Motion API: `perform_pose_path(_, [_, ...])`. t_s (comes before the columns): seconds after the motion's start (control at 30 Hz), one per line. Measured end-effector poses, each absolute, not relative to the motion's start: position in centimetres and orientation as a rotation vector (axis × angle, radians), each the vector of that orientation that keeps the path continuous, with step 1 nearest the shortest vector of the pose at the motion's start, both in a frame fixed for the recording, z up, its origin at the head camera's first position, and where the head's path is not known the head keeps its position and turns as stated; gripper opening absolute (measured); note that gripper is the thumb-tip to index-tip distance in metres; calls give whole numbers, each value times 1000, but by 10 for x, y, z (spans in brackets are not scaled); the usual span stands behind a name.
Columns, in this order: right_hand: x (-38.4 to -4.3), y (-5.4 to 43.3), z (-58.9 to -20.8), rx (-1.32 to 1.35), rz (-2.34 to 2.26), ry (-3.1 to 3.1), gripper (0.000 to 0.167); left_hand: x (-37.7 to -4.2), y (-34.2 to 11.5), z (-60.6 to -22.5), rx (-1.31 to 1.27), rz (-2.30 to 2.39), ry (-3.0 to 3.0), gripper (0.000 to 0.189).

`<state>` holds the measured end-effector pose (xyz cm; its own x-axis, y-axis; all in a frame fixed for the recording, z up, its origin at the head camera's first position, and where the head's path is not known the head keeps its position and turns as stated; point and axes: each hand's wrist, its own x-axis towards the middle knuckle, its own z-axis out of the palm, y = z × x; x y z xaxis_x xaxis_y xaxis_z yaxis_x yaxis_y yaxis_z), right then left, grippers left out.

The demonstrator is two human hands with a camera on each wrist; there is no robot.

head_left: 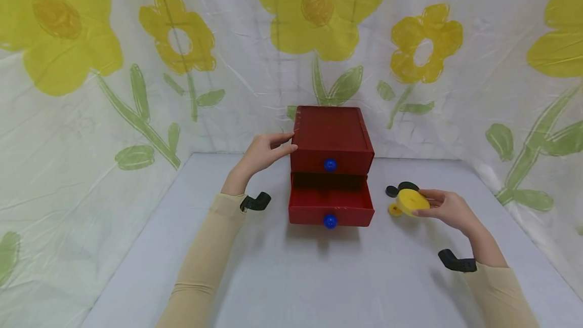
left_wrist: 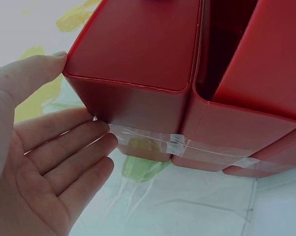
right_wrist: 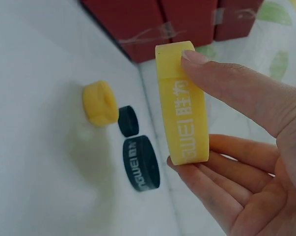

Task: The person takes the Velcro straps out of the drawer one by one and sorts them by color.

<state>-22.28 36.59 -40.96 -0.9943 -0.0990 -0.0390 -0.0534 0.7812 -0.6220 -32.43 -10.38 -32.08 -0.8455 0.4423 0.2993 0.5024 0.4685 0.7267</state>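
"Yellow plastic-looking stuff in the right hand (head_left: 451, 210), yes?"

"A large yellow roll (head_left: 412, 202), with white lettering around its edge. The thumb presses one side and the fingers of that hand grasp the other."

"Where is it, exactly?"

"Held up off the worktop (head_left: 319, 287), to the right of the red cabinet (head_left: 331, 128), near three other rolls."

"Tell me about those three."

"A small yellow roll (right_wrist: 100, 103) lies nearest the front. Behind it are a small black roll (right_wrist: 128, 121) and a larger black roll (right_wrist: 141, 163), close beside each other. The larger one carries pale lettering too."

"And the left hand (head_left: 264, 153)?"

"At the cabinet's left side, up high. Its thumb touches the edge at the front and its fingertips meet the side. The fingers are fairly straight and spread around the corner, not clenched."

"How does the cabinet stand?"

"Upright, towards the back of the worktop. The upper drawer (head_left: 309, 163) is pushed in, with a blue knob (head_left: 330, 165) on its front. The lower drawer (head_left: 331, 216) is pulled out towards the person and has a matching knob. Clear tape (left_wrist: 174, 145) runs along the cabinet's side."

"What is behind it all?"

"A pale sheet (head_left: 246, 90) printed with yellow flowers and green leaves. The person wears beige sleeves (head_left: 205, 257), with a black device (head_left: 256, 201) at the left wrist and another at the right."
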Motion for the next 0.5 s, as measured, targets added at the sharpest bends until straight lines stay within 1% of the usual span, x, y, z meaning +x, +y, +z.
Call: perform_pose_path(0.5, [-224,380,-432,-56,-986,2905,88,-324,-104,-320,-843,-1338,-2635,56])
